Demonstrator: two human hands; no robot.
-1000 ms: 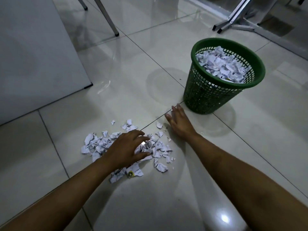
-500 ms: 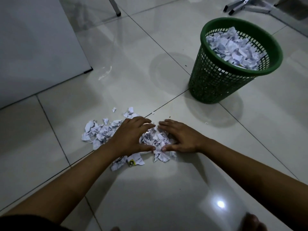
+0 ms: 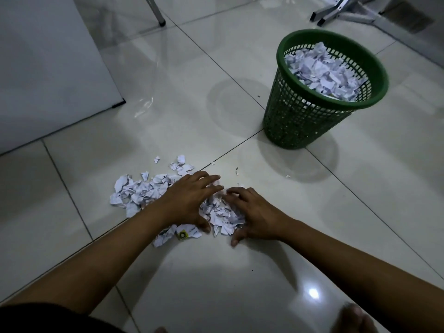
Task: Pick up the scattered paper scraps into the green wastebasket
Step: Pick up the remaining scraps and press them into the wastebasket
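Both hands down on the tiled floor (image 3: 240, 272) now; the left hand (image 3: 189, 200) and right hand (image 3: 249, 212) cup a clump of paper scraps (image 3: 221, 212) between them, fingers curled in around the heap; more scraps (image 3: 137, 193) lie loose just left of the left hand; the green wastebasket (image 3: 310, 116) stands upright well beyond the hands on the right, already heaped with paper.
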